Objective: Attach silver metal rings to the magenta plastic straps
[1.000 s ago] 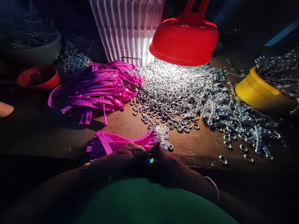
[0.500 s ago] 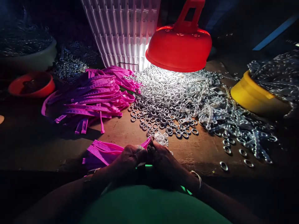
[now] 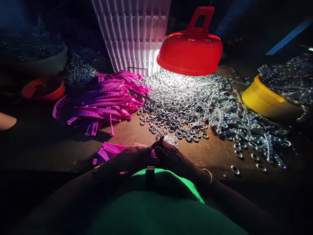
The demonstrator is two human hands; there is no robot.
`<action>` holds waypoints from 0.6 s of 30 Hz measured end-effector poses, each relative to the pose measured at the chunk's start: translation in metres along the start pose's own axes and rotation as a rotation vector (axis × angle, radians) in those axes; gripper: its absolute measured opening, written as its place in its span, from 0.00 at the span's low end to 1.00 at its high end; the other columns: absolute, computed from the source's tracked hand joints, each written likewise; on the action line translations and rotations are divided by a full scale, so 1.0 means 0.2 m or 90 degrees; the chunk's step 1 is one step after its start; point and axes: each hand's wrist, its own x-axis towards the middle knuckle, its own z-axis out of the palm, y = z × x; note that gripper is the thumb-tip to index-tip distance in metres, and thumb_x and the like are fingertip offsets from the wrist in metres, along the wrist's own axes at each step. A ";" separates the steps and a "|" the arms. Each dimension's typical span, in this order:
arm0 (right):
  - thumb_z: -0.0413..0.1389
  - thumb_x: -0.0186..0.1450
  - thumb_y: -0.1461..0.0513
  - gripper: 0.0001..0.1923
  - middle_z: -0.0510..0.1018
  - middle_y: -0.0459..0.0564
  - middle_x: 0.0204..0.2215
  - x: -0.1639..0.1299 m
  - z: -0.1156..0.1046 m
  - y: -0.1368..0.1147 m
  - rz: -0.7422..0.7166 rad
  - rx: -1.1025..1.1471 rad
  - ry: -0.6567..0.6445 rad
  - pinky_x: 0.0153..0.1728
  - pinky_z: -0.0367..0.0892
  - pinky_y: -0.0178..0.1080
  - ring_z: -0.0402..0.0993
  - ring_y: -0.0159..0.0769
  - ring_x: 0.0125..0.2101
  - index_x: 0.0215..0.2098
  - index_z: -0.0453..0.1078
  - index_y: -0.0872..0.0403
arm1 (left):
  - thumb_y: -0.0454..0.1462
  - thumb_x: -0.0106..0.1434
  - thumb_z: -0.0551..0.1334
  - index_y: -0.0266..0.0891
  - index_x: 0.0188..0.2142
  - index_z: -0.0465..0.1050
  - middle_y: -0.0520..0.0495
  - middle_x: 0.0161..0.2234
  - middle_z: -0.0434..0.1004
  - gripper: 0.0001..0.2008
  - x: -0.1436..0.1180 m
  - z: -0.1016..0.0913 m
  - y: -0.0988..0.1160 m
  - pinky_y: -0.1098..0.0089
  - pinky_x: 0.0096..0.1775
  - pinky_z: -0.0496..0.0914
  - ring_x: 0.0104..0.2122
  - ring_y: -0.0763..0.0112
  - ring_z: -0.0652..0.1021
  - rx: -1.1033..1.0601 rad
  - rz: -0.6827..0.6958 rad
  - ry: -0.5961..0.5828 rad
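1. My fingers (image 3: 146, 150) of both hands meet, pinched on a pink strap (image 3: 153, 153) at the counter's (image 3: 215, 153) near edge, in front of the red lamp (image 3: 190, 49).
2. The worn wooden counter is lit only beneath the lamp; the room is dark.
3. My hands hide most of the strap.
4. Shiny metal rings (image 3: 176, 104) are heaped below the lamp; flat, ridged pink straps (image 3: 102, 101) lie to its left.
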 end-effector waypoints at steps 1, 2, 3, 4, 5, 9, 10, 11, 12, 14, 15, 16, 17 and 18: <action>0.42 0.70 0.57 0.13 0.72 0.49 0.32 -0.02 -0.01 -0.01 -0.057 -0.002 -0.038 0.30 0.61 0.34 0.64 0.29 0.29 0.43 0.62 0.57 | 0.49 0.52 0.68 0.32 0.27 0.70 0.51 0.22 0.67 0.20 -0.02 -0.01 0.02 0.75 0.23 0.57 0.20 0.80 0.64 0.000 -0.021 -0.020; 0.44 0.70 0.58 0.14 0.73 0.50 0.34 -0.05 -0.02 -0.02 -0.098 -0.005 -0.074 0.31 0.61 0.34 0.64 0.29 0.29 0.50 0.58 0.57 | 0.49 0.52 0.67 0.32 0.26 0.69 0.53 0.19 0.63 0.20 -0.03 -0.02 0.04 0.76 0.21 0.54 0.18 0.81 0.61 0.015 -0.040 -0.036; 0.45 0.70 0.58 0.17 0.73 0.50 0.35 -0.08 -0.03 -0.04 -0.110 -0.016 -0.107 0.30 0.61 0.33 0.64 0.29 0.28 0.54 0.55 0.57 | 0.49 0.54 0.66 0.33 0.24 0.67 0.55 0.17 0.59 0.20 -0.04 -0.02 0.05 0.75 0.19 0.50 0.16 0.82 0.58 0.041 -0.058 -0.055; 0.47 0.69 0.59 0.18 0.73 0.49 0.33 -0.11 -0.04 -0.06 -0.101 -0.037 -0.134 0.28 0.60 0.33 0.62 0.28 0.26 0.55 0.54 0.57 | 0.50 0.55 0.65 0.34 0.23 0.65 0.57 0.15 0.56 0.21 -0.05 -0.03 0.06 0.74 0.17 0.47 0.15 0.82 0.56 0.069 -0.075 -0.081; 0.48 0.68 0.59 0.17 0.73 0.48 0.31 -0.14 -0.04 -0.07 -0.077 -0.066 -0.152 0.27 0.59 0.33 0.61 0.28 0.25 0.54 0.56 0.56 | 0.51 0.56 0.63 0.35 0.23 0.63 0.58 0.15 0.53 0.22 -0.05 -0.04 0.06 0.74 0.17 0.45 0.14 0.82 0.54 0.094 -0.087 -0.105; 0.48 0.63 0.66 0.16 0.73 0.52 0.34 -0.22 -0.03 -0.10 -0.032 -0.183 -0.151 0.29 0.58 0.35 0.61 0.32 0.28 0.50 0.61 0.56 | 0.54 0.55 0.62 0.36 0.22 0.61 0.57 0.16 0.53 0.24 -0.06 -0.03 0.02 0.72 0.18 0.44 0.15 0.81 0.54 0.152 -0.122 -0.124; 0.48 0.62 0.68 0.18 0.73 0.53 0.35 -0.23 -0.03 -0.10 -0.042 -0.189 -0.158 0.29 0.57 0.35 0.61 0.32 0.28 0.51 0.60 0.56 | 0.54 0.55 0.62 0.36 0.23 0.61 0.57 0.16 0.53 0.23 -0.06 -0.02 0.00 0.71 0.18 0.44 0.15 0.81 0.53 0.141 -0.124 -0.118; 0.48 0.61 0.70 0.19 0.73 0.52 0.35 -0.23 -0.03 -0.10 -0.042 -0.189 -0.170 0.28 0.56 0.35 0.61 0.32 0.28 0.51 0.60 0.56 | 0.53 0.56 0.62 0.36 0.23 0.62 0.57 0.17 0.53 0.23 -0.07 -0.01 -0.01 0.71 0.19 0.44 0.16 0.81 0.53 0.120 -0.121 -0.112; 0.47 0.60 0.70 0.18 0.73 0.51 0.33 -0.22 -0.02 -0.09 -0.031 -0.184 -0.182 0.27 0.54 0.34 0.59 0.31 0.26 0.49 0.60 0.56 | 0.52 0.56 0.62 0.36 0.23 0.61 0.57 0.17 0.52 0.22 -0.07 0.00 -0.02 0.71 0.20 0.44 0.17 0.81 0.53 0.097 -0.114 -0.106; 0.46 0.61 0.70 0.14 0.71 0.48 0.29 -0.21 -0.01 -0.09 0.024 -0.165 -0.190 0.26 0.52 0.34 0.58 0.29 0.24 0.44 0.61 0.55 | 0.52 0.57 0.62 0.37 0.22 0.60 0.57 0.17 0.52 0.22 -0.08 0.01 -0.04 0.71 0.20 0.45 0.17 0.81 0.53 0.076 -0.094 -0.087; 0.45 0.62 0.70 0.12 0.71 0.46 0.27 -0.20 -0.01 -0.10 0.057 -0.151 -0.187 0.25 0.51 0.33 0.57 0.28 0.23 0.43 0.61 0.54 | 0.52 0.57 0.62 0.37 0.22 0.59 0.57 0.17 0.52 0.23 -0.08 0.01 -0.05 0.71 0.20 0.45 0.17 0.81 0.53 0.085 -0.084 -0.075; 0.45 0.63 0.69 0.10 0.70 0.45 0.26 -0.20 0.00 -0.10 0.086 -0.133 -0.180 0.24 0.51 0.33 0.56 0.28 0.22 0.42 0.61 0.54 | 0.53 0.56 0.62 0.37 0.21 0.59 0.56 0.17 0.52 0.24 -0.08 0.01 -0.06 0.71 0.20 0.45 0.17 0.81 0.53 0.100 -0.074 -0.066; 0.46 0.64 0.68 0.09 0.70 0.45 0.24 -0.20 0.01 -0.10 0.106 -0.111 -0.167 0.23 0.50 0.33 0.56 0.28 0.22 0.41 0.61 0.53 | 0.55 0.56 0.61 0.37 0.21 0.59 0.56 0.17 0.53 0.25 -0.08 0.01 -0.07 0.72 0.19 0.45 0.17 0.81 0.54 0.116 -0.061 -0.058; 0.47 0.64 0.66 0.08 0.70 0.44 0.23 -0.20 0.02 -0.10 0.121 -0.083 -0.154 0.23 0.50 0.33 0.56 0.28 0.21 0.42 0.61 0.53 | 0.56 0.55 0.61 0.37 0.21 0.59 0.56 0.16 0.53 0.26 -0.08 0.01 -0.08 0.72 0.19 0.46 0.17 0.81 0.54 0.126 -0.045 -0.049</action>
